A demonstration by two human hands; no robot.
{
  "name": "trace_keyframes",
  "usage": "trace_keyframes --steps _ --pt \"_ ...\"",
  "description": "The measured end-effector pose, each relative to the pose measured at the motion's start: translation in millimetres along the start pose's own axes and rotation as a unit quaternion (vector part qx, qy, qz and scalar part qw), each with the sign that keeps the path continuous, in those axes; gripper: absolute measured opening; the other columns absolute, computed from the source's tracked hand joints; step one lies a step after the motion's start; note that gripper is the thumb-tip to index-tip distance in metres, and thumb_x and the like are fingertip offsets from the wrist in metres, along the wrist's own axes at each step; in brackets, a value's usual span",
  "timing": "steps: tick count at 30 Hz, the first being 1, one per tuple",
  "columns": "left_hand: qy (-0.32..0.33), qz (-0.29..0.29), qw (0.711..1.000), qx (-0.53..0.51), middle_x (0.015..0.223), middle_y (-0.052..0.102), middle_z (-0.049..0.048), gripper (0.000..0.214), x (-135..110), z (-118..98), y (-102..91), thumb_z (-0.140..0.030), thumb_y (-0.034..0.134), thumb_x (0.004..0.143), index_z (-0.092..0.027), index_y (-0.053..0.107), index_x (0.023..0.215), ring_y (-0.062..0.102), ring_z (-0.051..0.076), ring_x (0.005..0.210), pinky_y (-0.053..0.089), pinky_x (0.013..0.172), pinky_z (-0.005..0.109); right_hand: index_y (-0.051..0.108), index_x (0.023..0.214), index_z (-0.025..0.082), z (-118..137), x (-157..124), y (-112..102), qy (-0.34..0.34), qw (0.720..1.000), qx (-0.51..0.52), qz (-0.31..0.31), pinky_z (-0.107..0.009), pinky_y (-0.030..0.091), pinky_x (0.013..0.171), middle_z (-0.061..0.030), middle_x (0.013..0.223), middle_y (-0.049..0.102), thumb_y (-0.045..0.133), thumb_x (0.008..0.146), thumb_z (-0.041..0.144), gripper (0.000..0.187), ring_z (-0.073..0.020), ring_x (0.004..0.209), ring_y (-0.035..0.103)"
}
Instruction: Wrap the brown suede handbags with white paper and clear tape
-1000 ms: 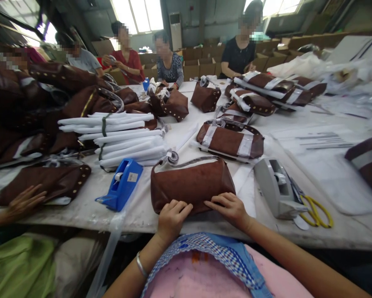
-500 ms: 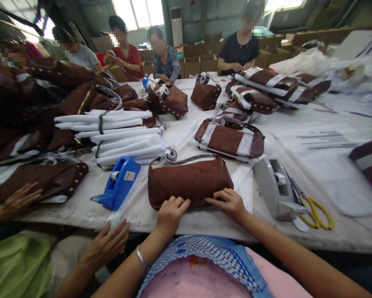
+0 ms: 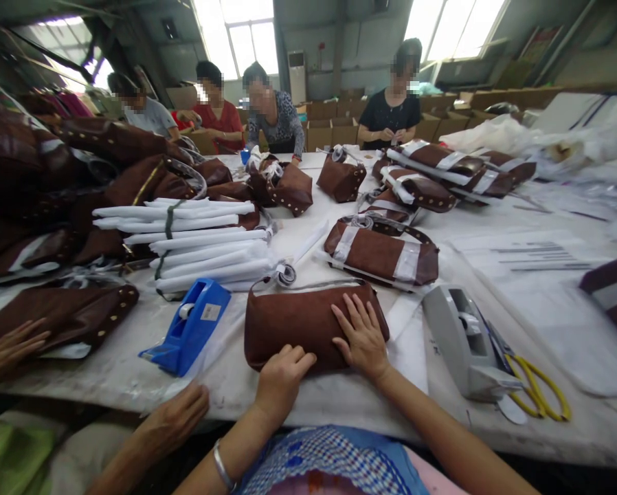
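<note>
A brown handbag [image 3: 293,320] lies in front of me on the white-covered table. Its strap, with a wrapped coil, runs along the far edge. My left hand [image 3: 285,378], with a silver bangle at the wrist, curls its fingers on the bag's near edge; the fingertips are partly hidden. Lying flat on the bag's right part, my right hand [image 3: 363,337] has its fingers spread. A blue tape dispenser [image 3: 192,326] stands to the left of the bag. On the right are a grey tape dispenser [image 3: 463,344] and yellow-handled scissors [image 3: 538,388].
Bundled white paper rolls [image 3: 210,247] lie behind the blue dispenser. Beyond my bag is a taped handbag [image 3: 380,251]. More brown bags [image 3: 107,130] pile up at left. A co-worker's hands [image 3: 179,412] are close on my left. Several people stand across the table.
My right hand has moved from the bag's near edge up onto its surface and spread flat. My left hand stays at the near edge. The co-worker's nearer hand has curled its fingers.
</note>
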State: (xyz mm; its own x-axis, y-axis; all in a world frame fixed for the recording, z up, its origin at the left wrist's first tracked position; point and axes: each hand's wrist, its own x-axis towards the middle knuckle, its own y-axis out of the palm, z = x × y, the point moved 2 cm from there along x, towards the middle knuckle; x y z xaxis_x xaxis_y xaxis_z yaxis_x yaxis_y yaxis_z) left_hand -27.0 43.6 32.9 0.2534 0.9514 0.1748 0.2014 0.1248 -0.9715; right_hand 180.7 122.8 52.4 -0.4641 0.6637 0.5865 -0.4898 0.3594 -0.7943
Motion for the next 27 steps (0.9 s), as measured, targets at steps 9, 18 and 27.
trace_keyframes --steps 9,18,27 --pt "-0.014 0.054 0.984 -0.169 0.089 0.072 0.0010 0.029 2.5 -6.6 -36.0 -0.013 0.062 0.076 -0.028 0.071 0.099 0.063 0.020 0.087 0.049 0.077 0.032 0.020 0.159 0.027 -8.1 -4.3 32.9 0.020 0.999 -0.021 0.031 -0.061 0.018 0.120 -0.0118 0.166 0.019 0.054 0.097 0.044 0.073 -0.0350 0.152 0.018" --pt "-0.067 -0.200 0.974 -0.087 0.153 0.047 0.0106 0.048 40.5 2.3 -59.6 -0.029 0.050 0.098 -0.028 0.049 0.145 0.034 0.032 0.147 0.015 0.121 0.062 0.019 0.159 0.024 -13.8 5.8 30.1 0.065 0.995 0.029 0.066 -0.056 0.020 0.122 -0.0115 0.165 0.021 0.054 0.095 0.053 0.078 -0.0330 0.153 0.016" --pt "-0.093 -0.239 0.966 0.045 0.160 0.033 0.0167 0.052 16.1 37.4 27.3 -0.030 0.053 0.096 -0.022 0.046 0.147 0.021 0.035 0.151 0.023 0.118 0.063 0.020 0.159 0.024 -9.2 -3.0 35.3 0.051 0.997 0.045 0.031 -0.056 0.025 0.120 -0.0125 0.163 0.026 0.058 0.091 0.057 0.085 -0.0332 0.151 0.021"
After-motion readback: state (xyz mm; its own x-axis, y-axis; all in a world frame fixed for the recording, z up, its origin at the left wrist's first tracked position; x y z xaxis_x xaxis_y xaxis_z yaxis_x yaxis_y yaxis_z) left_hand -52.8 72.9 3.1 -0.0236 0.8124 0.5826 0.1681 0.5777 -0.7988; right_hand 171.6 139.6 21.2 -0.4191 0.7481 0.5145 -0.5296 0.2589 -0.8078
